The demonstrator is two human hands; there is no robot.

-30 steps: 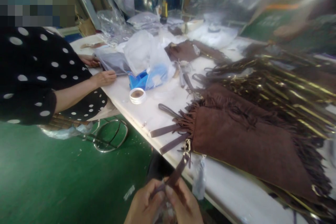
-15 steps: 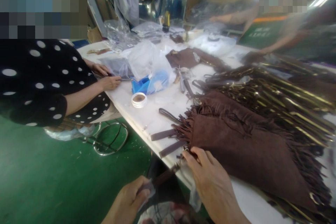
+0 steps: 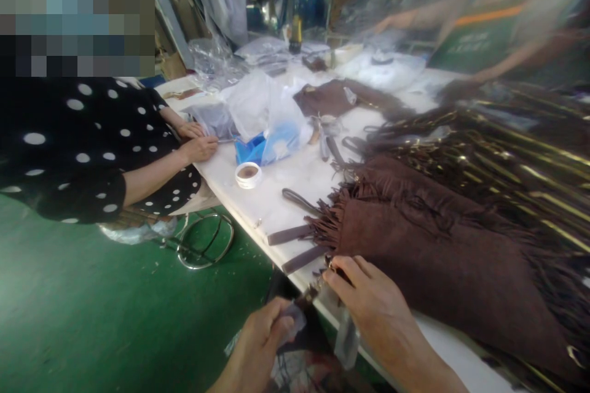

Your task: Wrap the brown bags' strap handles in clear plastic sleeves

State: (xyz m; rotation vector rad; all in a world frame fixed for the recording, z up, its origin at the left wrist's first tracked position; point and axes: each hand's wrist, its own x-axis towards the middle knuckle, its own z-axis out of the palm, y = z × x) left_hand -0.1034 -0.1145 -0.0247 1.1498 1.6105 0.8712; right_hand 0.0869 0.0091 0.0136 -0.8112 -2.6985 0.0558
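A brown suede bag (image 3: pixel 415 258) with fringed edges lies on the white table close to me. My right hand (image 3: pixel 369 301) rests at its near left corner, thumb and fingers pinched on a small metal clasp (image 3: pixel 329 263). Below and to the left, my left hand (image 3: pixel 265 334) is closed around a dark brown strap (image 3: pixel 305 299) partly wrapped in clear plastic. The strap's metal end lies close to the clasp, just past the table edge; whether they are joined is too blurred to tell. Flat wrist straps (image 3: pixel 302 259) stick out from the bags.
More fringed bags with gold zippers (image 3: pixel 507 153) are piled on the right. A tape roll (image 3: pixel 247 175) and a blue tape dispenser (image 3: pixel 251 148) stand mid-table beside plastic bags (image 3: pixel 258 101). A co-worker in a dotted top (image 3: pixel 92 147) works at left; another person's arm reaches in at right.
My left hand has moved right and slightly up with the strap, closer to my right hand. My right hand stays at the clasp. The view has shifted slightly.
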